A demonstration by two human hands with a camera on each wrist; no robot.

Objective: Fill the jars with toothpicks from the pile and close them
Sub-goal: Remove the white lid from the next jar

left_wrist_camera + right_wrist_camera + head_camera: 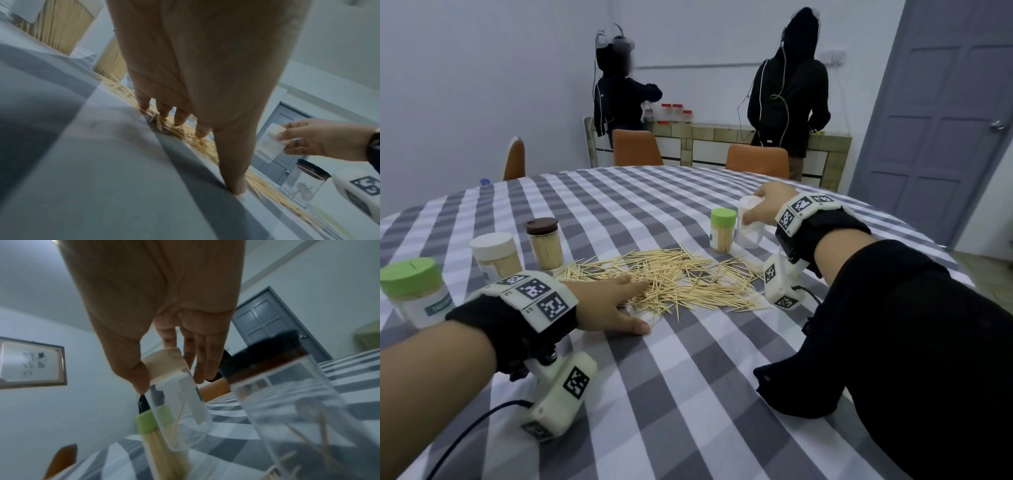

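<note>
Head view alone takes in the whole checked tablecloth (688, 377): the toothpick pile (674, 277) at the centre, three filled, capped jars at about 9 o'clock of it, namely a green-lidded jar (412, 291), a white-lidded jar (494, 255) and a brown-lidded jar (545, 244), and a small green-capped jar (723, 230) at 1 o'clock. Two people in dark clothes stand at a counter by the far wall.

Right wrist view shows what the head view hides: a nearly empty clear jar with a dark lid (292, 395) stands close to the right hand, a few toothpicks inside it; the left wrist view catches it too, beyond the pile.

Left hand (609, 301) lies palm down, fingers straight and spread, fingertips (180, 116) pressing into the pile's near edge and thumb on the cloth, holding nothing. Right hand (760, 209) reaches to 1 o'clock and grasps a clear jar with a cream lid (176, 395) between thumb and fingers near the lid; the jar is tilted, with only a stray toothpick visible inside.

The green-lidded jar carries a green label strip, its lettering too blurred to read.
</note>
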